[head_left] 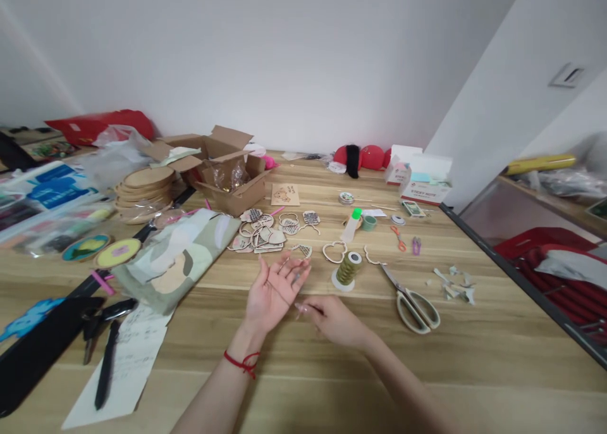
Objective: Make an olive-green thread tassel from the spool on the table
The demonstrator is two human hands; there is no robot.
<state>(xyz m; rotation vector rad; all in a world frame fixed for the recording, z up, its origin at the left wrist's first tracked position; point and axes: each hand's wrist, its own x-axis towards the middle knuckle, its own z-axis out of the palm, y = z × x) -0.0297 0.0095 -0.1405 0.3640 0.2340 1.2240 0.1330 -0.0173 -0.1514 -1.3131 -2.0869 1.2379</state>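
My left hand (271,298) is turned palm up above the table, its fingers spread and slightly curled, with no object visible in it. Close by on the right, my right hand (337,321) has its fingers closed on a small pinkish, see-through thing (301,309), too blurred to name. Just beyond the hands stand a spool of green cord (349,268) and a glue bottle with a green cap (351,225). A heart-shaped wooden frame (334,252) and a pile of wooden cutouts (266,238) lie past my fingertips. Grey-handled scissors (411,301) rest to the right.
Left are folded printed fabric (183,254), a paper sheet (142,352) with a black pen (107,364), stacked wooden discs (145,187) and an open cardboard box (232,193). Right are small orange scissors (399,239), paper scraps (455,286) and sticky-note boxes (424,187). A wall stands behind.
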